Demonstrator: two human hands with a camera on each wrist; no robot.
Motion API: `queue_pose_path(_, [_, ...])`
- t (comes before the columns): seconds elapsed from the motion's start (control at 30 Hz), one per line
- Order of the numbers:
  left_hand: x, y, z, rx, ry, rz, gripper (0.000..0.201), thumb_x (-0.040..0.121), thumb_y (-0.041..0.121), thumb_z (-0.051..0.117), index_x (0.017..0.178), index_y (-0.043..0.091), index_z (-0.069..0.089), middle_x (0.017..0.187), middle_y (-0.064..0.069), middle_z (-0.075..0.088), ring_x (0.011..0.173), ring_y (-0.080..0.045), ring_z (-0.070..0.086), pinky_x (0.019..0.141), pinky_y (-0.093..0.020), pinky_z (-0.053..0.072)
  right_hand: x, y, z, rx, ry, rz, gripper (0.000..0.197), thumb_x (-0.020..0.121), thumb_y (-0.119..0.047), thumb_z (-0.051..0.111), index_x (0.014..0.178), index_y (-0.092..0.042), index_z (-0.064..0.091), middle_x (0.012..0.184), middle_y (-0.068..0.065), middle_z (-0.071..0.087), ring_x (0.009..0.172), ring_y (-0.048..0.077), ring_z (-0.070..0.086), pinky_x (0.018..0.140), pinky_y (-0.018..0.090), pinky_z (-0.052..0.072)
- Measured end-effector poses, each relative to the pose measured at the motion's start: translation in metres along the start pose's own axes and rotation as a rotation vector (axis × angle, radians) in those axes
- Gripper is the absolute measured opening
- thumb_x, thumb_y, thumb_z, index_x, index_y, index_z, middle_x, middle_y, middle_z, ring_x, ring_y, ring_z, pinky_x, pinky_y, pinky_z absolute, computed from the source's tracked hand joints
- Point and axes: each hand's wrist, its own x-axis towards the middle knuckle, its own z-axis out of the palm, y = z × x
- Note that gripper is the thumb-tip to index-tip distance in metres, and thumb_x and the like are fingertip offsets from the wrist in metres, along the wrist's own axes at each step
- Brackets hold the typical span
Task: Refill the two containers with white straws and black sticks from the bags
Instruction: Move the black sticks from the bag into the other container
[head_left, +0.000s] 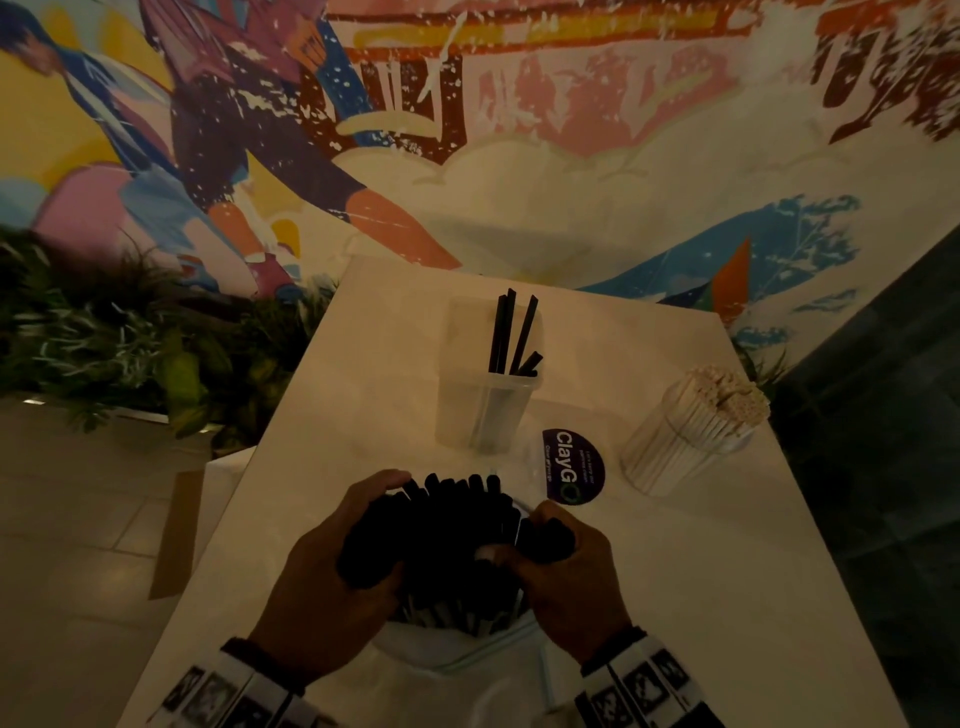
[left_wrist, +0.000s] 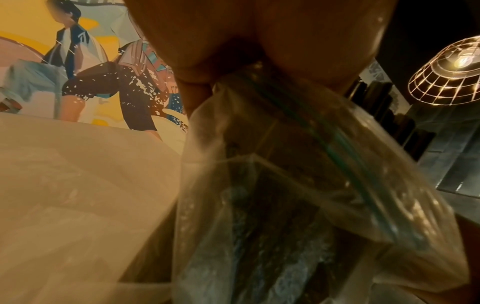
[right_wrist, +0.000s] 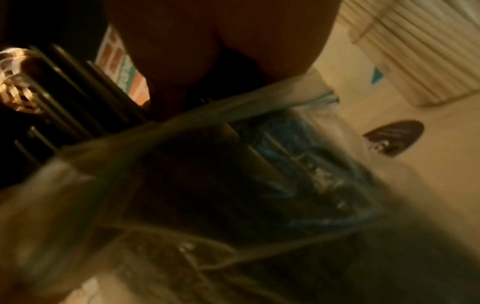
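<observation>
A thick bundle of black sticks (head_left: 447, 535) stands out of a clear plastic bag (head_left: 457, 660) at the near edge of the white table (head_left: 701, 571). My left hand (head_left: 332, 566) grips the bundle's left side. My right hand (head_left: 566, 571) holds its right side, fingers curled round the sticks. Both wrist views show the bag (left_wrist: 298, 185) (right_wrist: 233, 195) close up and blurred. Farther back stands a clear container (head_left: 485, 410) holding only a few black sticks (head_left: 511, 332). To its right a clear container (head_left: 685, 441) is packed with white straws (head_left: 727, 400).
A round dark sticker (head_left: 574, 466) lies on the table between the two containers. Green plants (head_left: 119, 332) line the left side below a painted wall. A dark wall (head_left: 893, 415) borders the right. A wire lampshade (left_wrist: 446, 72) hangs above.
</observation>
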Motion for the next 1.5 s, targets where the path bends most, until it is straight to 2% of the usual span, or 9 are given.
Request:
queue_pose_path(0.27, [0.001, -0.002, -0.002, -0.042, 0.000, -0.023, 0.061, 0.067, 0.040, 0.063, 0.124, 0.047, 0.042, 0.100, 0.015, 0.064, 0.086, -0.006, 0.066, 0.076, -0.030, 0.057, 0.005, 0.000, -0.002, 0.005, -0.082, -0.026, 0.050, 0.041, -0.060, 0.083, 0.049, -0.027, 0.045, 0.045, -0.010, 0.045, 0.047, 0.003, 0.040, 0.050, 0.021, 0.037])
queue_pose_path(0.37, [0.002, -0.004, -0.004, -0.073, -0.002, -0.041, 0.062, 0.066, 0.041, 0.065, 0.123, 0.050, 0.042, 0.101, 0.015, 0.065, 0.087, -0.008, 0.067, 0.078, -0.030, 0.057, 0.004, -0.005, -0.008, 0.077, -0.085, -0.030, 0.044, 0.049, -0.048, 0.081, 0.054, -0.013, 0.056, 0.049, -0.005, 0.053, 0.048, 0.005, 0.048, 0.051, 0.019, 0.041])
queue_pose_path(0.6, [0.005, -0.007, -0.003, -0.071, 0.014, -0.054, 0.064, 0.069, 0.031, 0.073, 0.121, 0.053, 0.043, 0.090, 0.013, 0.067, 0.076, -0.010, 0.068, 0.072, -0.027, 0.057, 0.007, -0.063, -0.028, 0.163, 0.028, -0.127, 0.038, 0.065, -0.048, 0.073, 0.062, -0.010, 0.069, 0.066, 0.016, 0.067, 0.064, 0.029, 0.067, 0.062, 0.029, 0.054])
queue_pose_path(0.7, [0.006, -0.004, -0.002, -0.055, -0.005, -0.064, 0.077, 0.070, 0.006, 0.076, 0.116, 0.059, 0.043, 0.085, 0.012, 0.069, 0.073, -0.011, 0.069, 0.068, -0.026, 0.057, 0.008, -0.103, -0.040, 0.232, 0.035, -0.276, 0.030, 0.072, -0.047, 0.073, 0.059, -0.021, 0.065, 0.054, 0.010, 0.059, 0.048, 0.027, 0.054, 0.052, 0.034, 0.046])
queue_pose_path(0.93, [0.007, 0.000, -0.004, -0.060, 0.006, -0.055, 0.075, 0.065, 0.017, 0.073, 0.117, 0.060, 0.041, 0.084, 0.013, 0.070, 0.069, -0.009, 0.069, 0.066, -0.024, 0.057, 0.055, -0.177, -0.083, 0.386, 0.042, -0.588, 0.031, 0.090, -0.034, 0.060, 0.060, -0.026, 0.052, 0.052, -0.009, 0.046, 0.044, 0.009, 0.047, 0.056, 0.021, 0.043])
queue_pose_path(1.1, [0.006, -0.004, -0.004, -0.031, 0.016, -0.071, 0.078, 0.062, 0.016, 0.076, 0.120, 0.055, 0.043, 0.092, 0.017, 0.068, 0.077, -0.005, 0.068, 0.071, -0.018, 0.055, 0.101, -0.204, -0.067, 0.390, 0.267, -0.692, 0.041, 0.096, -0.034, 0.049, 0.060, -0.017, 0.046, 0.050, -0.006, 0.052, 0.048, 0.018, 0.051, 0.061, 0.035, 0.050])
queue_pose_path(1.23, [0.005, -0.006, -0.004, -0.089, 0.005, -0.133, 0.071, 0.064, 0.026, 0.073, 0.123, 0.053, 0.044, 0.098, 0.014, 0.069, 0.088, -0.009, 0.068, 0.081, -0.032, 0.056, 0.133, -0.194, -0.049, 0.296, 0.321, -0.669, 0.037, 0.094, -0.030, 0.048, 0.061, -0.012, 0.050, 0.053, -0.002, 0.058, 0.052, 0.024, 0.056, 0.062, 0.038, 0.053])
queue_pose_path(1.37, [0.006, -0.002, -0.005, -0.030, 0.012, -0.116, 0.080, 0.070, 0.003, 0.078, 0.118, 0.056, 0.042, 0.087, 0.015, 0.070, 0.075, -0.005, 0.069, 0.067, -0.018, 0.055, 0.164, -0.168, -0.033, 0.291, 0.348, -0.516, 0.037, 0.097, -0.023, 0.050, 0.063, -0.011, 0.056, 0.059, 0.002, 0.064, 0.059, 0.024, 0.062, 0.067, 0.034, 0.057])
queue_pose_path(1.5, [0.006, -0.003, -0.005, -0.039, 0.007, -0.150, 0.084, 0.071, -0.007, 0.075, 0.122, 0.051, 0.043, 0.093, 0.013, 0.070, 0.083, -0.007, 0.069, 0.074, -0.023, 0.057, 0.191, -0.126, -0.019, 0.242, 0.286, -0.365, 0.024, 0.095, -0.026, 0.057, 0.080, -0.011, 0.067, 0.069, 0.000, 0.071, 0.065, 0.017, 0.067, 0.071, 0.031, 0.056])
